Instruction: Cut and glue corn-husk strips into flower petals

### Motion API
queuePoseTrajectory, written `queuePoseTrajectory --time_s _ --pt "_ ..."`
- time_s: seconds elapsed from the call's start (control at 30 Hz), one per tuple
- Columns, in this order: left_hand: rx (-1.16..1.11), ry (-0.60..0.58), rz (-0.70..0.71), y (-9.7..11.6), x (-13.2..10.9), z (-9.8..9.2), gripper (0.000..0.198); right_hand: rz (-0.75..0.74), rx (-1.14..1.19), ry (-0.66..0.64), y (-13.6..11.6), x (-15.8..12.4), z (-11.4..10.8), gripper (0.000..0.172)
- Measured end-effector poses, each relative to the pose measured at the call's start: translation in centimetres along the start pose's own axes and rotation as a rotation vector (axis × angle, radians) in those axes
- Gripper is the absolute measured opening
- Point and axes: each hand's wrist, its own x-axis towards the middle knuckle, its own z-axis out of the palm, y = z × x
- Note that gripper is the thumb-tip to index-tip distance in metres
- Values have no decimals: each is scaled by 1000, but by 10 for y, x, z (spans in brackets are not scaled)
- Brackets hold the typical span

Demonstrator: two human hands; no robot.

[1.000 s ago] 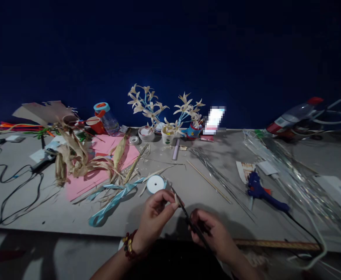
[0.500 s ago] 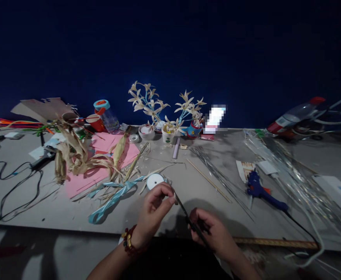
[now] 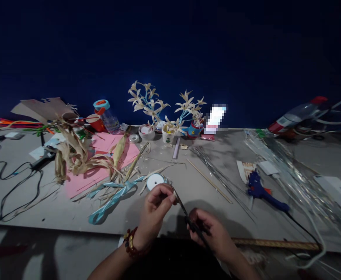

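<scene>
My right hand (image 3: 210,229) is wrapped round a long, slim dark tool (image 3: 183,206), which slants up and left from my palm. Its exact kind is hard to make out in the dim light. Close to the tool's far end, my left hand (image 3: 160,202) has thumb and fingers pinched together. A small pale bit (image 3: 174,196) shows at those fingertips, too small to name. Just behind my left hand lies a white ribbon spool (image 3: 155,181). Light blue ribbon (image 3: 112,204) trails over the table to its left.
Pale husk flowers on blue stems (image 3: 147,103) stand in cups at the back. Dried corn husks (image 3: 79,153) lie on pink paper (image 3: 85,182) at left. Wires (image 3: 217,175), a wooden stick (image 3: 207,179) and a blue glue gun (image 3: 264,194) with its cord lie at right.
Both hands keep almost the same place and grip. The tool has shifted only very slightly between my hands.
</scene>
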Motion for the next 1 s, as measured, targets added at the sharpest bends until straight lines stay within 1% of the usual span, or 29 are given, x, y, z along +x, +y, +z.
queuePoseTrajectory --time_s 0.13,0.27,0.37,0.5,0.77,1.0 --pt "8 32 10 3 1 3 14 -52 -77 29 6 1 -1 53" --pt "4 56 -3 5 1 5 18 -43 -104 22 4 0 -2 47" --pt "8 55 5 5 1 5 16 -60 -132 33 5 1 -2 43" --pt "11 55 21 5 1 6 14 -78 -154 60 9 1 -2 42" --pt "5 58 21 4 1 6 14 -80 -118 33 8 1 -1 46" --pt "37 69 26 2 0 4 14 -69 -177 42 15 0 -3 35"
